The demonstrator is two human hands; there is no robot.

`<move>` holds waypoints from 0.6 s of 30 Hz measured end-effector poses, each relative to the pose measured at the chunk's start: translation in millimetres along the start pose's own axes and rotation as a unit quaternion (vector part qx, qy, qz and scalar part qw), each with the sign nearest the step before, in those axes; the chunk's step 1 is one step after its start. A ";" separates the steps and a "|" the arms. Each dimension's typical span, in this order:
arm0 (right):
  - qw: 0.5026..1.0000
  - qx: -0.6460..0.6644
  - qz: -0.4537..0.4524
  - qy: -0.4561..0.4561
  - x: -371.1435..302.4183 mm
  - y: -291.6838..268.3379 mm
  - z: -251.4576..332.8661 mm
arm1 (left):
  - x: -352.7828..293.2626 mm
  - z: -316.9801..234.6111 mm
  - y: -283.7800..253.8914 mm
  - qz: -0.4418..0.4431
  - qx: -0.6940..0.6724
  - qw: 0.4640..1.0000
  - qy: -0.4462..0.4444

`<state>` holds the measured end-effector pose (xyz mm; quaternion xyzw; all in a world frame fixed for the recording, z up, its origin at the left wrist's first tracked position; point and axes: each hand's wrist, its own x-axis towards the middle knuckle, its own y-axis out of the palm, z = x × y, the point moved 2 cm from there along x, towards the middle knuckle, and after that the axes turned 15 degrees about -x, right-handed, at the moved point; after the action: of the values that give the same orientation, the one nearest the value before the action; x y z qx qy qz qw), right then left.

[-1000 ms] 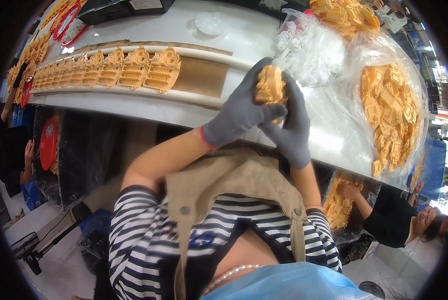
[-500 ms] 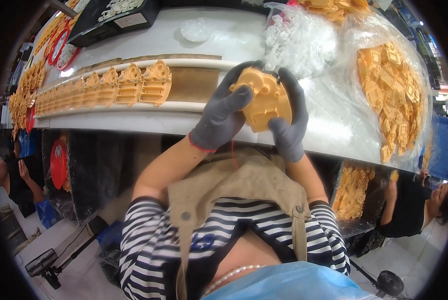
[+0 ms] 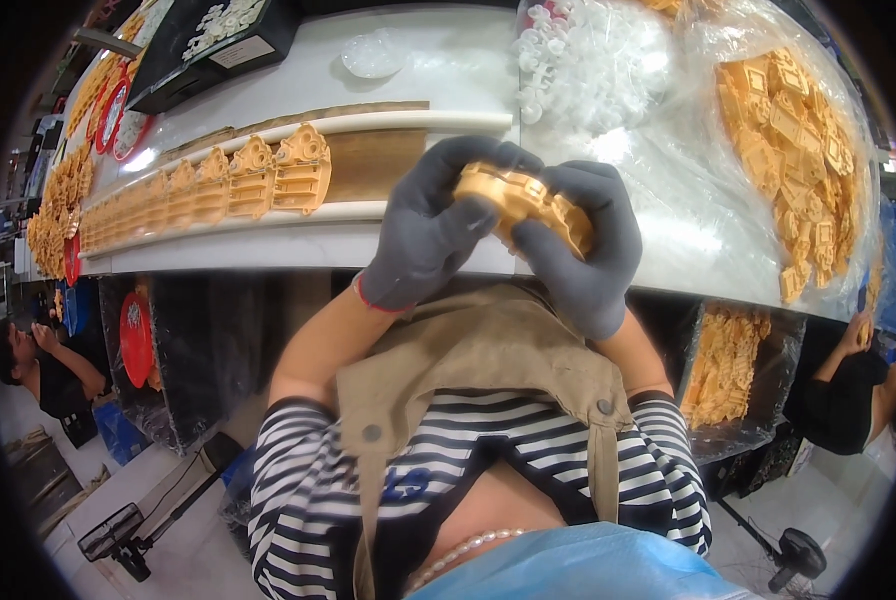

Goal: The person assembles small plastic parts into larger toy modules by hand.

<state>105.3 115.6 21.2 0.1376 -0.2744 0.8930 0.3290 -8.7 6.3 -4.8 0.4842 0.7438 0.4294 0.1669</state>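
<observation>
Between my two grey-gloved hands is a yellow-orange moulded plastic housing, turned so that its narrow edge faces up. My left hand grips its left end, thumb in front and fingers behind. Around the right end closes my right hand, its thumb pressed against the near side. The piece is held above the table's front edge. To the left, a row of similar yellow housings stands along a track with white rails.
At the right lies a clear plastic bag of yellow parts, beside a bag of white plastic parts. A black bin stands back left, near a clear round piece. Below the table is a box of yellow parts. People work at both sides.
The housing has been tilted from its broad face onto its edge. My right hand has come lower and wrapped further round it. The view has shifted slightly.
</observation>
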 end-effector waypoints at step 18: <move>0.998 0.064 -0.009 -0.002 -4.1 -1.3 -15.3 | 1.0 2.8 -1.5 0.021 0.088 0.996 0.010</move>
<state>108.2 123.2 7.6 0.1622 -0.2163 0.9055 0.3272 -8.2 8.2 -7.4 0.5081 0.7699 0.3710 0.1069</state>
